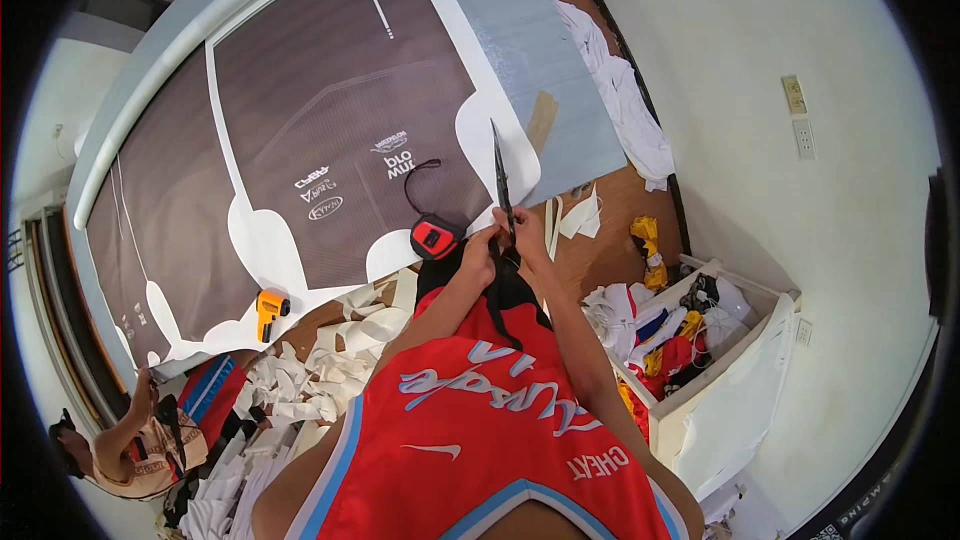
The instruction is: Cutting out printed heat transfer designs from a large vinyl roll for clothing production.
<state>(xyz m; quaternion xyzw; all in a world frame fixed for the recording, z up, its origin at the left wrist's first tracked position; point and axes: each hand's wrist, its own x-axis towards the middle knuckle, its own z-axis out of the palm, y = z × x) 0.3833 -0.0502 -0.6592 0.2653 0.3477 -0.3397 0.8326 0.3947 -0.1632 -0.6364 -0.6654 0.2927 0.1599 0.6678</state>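
Note:
My right hand (530, 237) is closed around the handles of a pair of dark scissors (502, 168), whose long blades point away from me over the white margin of a printed sheet. Right beside it, my left hand (479, 254) has its fingers pinched near the handles at the sheet's near edge. Whether those fingers grip the scissors or the edge is hidden. The large printed sheet (330, 130), dark brown with white borders and rounded shapes, covers most of the table. A red and black tape measure (437, 237) with a wrist cord lies just left of my left hand.
An orange pistol-shaped tool (270, 315) sits at the sheet's near edge. White offcuts (345, 355) litter the floor left of me. On my right stands a white bin (735, 370) with coloured fabric. A tan strip (541, 122) lies on the blue-grey table (585, 130). Another person (140, 445) is at far left.

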